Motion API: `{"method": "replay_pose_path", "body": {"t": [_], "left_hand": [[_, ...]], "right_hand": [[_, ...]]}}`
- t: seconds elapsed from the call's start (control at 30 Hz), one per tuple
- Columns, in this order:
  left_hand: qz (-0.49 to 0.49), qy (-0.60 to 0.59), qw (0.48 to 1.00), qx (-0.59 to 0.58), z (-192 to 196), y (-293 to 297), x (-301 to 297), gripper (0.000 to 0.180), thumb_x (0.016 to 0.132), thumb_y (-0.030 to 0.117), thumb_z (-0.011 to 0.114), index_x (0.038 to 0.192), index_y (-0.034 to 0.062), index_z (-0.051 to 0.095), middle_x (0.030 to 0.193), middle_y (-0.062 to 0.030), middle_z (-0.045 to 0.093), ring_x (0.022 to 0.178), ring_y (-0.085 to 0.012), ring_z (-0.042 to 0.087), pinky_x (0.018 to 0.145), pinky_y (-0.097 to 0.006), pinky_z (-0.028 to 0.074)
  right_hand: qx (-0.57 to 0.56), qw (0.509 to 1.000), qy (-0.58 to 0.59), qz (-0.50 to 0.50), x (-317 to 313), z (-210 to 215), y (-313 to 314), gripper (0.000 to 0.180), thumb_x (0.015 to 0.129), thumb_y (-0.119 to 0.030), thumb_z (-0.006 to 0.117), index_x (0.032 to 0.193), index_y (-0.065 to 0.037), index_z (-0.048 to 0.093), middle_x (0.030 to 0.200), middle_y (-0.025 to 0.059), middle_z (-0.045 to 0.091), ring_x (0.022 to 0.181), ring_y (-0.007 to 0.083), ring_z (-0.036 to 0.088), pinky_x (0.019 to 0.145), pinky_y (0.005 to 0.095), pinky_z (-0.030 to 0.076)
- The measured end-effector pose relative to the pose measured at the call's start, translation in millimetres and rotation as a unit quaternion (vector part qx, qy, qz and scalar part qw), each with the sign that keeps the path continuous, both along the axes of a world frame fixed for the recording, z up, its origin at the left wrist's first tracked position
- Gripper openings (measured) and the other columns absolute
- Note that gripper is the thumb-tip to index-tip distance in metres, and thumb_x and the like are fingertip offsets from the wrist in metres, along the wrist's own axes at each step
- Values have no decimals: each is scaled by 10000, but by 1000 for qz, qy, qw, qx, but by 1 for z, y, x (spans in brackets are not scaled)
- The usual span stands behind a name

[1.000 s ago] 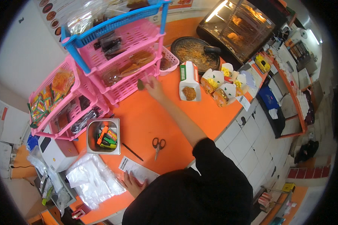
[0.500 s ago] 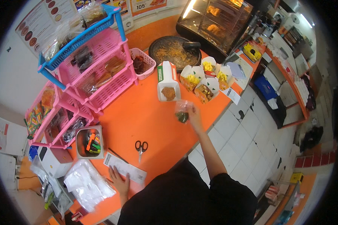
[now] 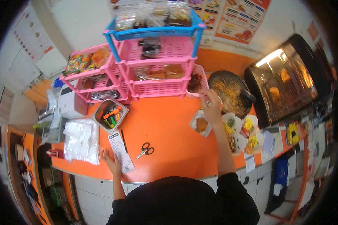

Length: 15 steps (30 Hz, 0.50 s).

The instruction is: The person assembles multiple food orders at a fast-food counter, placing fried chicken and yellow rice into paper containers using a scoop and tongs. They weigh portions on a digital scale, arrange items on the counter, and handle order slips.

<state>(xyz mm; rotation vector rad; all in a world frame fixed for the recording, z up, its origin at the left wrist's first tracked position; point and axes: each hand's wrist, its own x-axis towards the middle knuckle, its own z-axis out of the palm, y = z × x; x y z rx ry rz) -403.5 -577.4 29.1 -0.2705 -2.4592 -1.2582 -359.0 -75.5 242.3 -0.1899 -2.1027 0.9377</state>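
Note:
My left hand rests with fingers spread at the edge of a long white receipt. A dark pen lies along the receipt, and black-handled scissors lie to its right. My right hand is raised beside the small pink basket, which holds dark packets. Its fingers are bent and apart, and no held thing shows. Under that forearm stands a white box with a brown fried piece. To the right are several open food boxes; a small green bag lies on one.
Pink racks with a blue top tray stand at the back. A black stone mortar and a lit glass display warmer are at the right. On the left are a metal tin of markers and white plastic bags.
My view has turned left. My right hand has let go of the small bag with green contents, which now lies at a food box, and has moved to the pink basket.

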Motion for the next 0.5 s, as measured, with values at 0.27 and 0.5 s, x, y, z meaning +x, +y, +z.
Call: {"method": "replay_pose_path", "body": {"t": [0.27, 0.5], "left_hand": [[43, -55, 998, 3, 7, -1, -2, 378, 953, 163, 513, 1269, -30, 439, 1407, -226, 313, 1297, -393, 382, 1067, -460, 360], [45, -13, 997, -53, 9, -1, 0, 372, 964, 162, 498, 1264, -50, 440, 1358, -241, 367, 1286, -405, 383, 1069, -473, 346]], "right_hand": [[285, 954, -89, 38, -254, 91, -38, 332, 792, -231, 736, 1026, -11, 650, 1052, 181, 651, 1018, 352, 618, 907, 431, 466], [154, 959, -204, 123, -237, 107, -25, 365, 756, -189, 786, 1026, -23, 605, 1121, 130, 657, 1086, 261, 627, 949, 357, 478]]}}
